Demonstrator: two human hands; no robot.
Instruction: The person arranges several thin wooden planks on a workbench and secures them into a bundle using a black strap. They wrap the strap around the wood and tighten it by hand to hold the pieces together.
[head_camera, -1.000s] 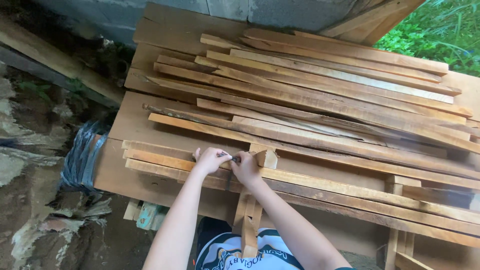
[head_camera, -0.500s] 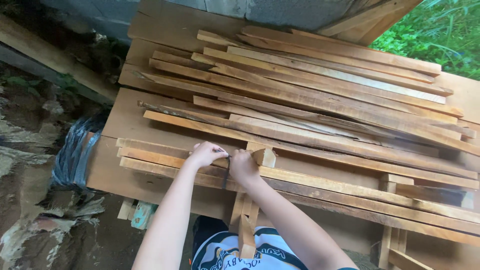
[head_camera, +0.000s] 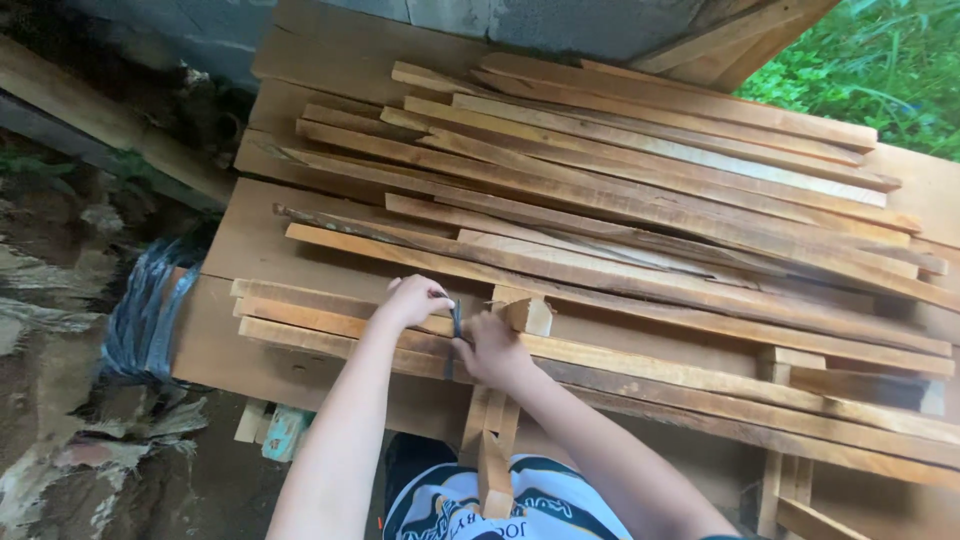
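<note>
Fingers of the left hand (head_camera: 412, 300) were pinched round a small dark, thin object (head_camera: 457, 320), too small to identify, which stood just above the near wooden slats (head_camera: 330, 320) at the front of the work surface. Those of the right hand (head_camera: 492, 348) were curled and pressed down on the same slats beside a short upright wood block (head_camera: 520, 312), touching the dark object from below; whether they gripped it as well could not be told. With both hands so close together, a slip of the thin piece could have nicked a finger, and the loose long strips (head_camera: 650, 190) piled behind might have slid forward if the boards were jolted. No labels or signs were visible; the only package-like thing was a crumpled grey-blue plastic sheet (head_camera: 145, 310) at the table's left edge.
</note>
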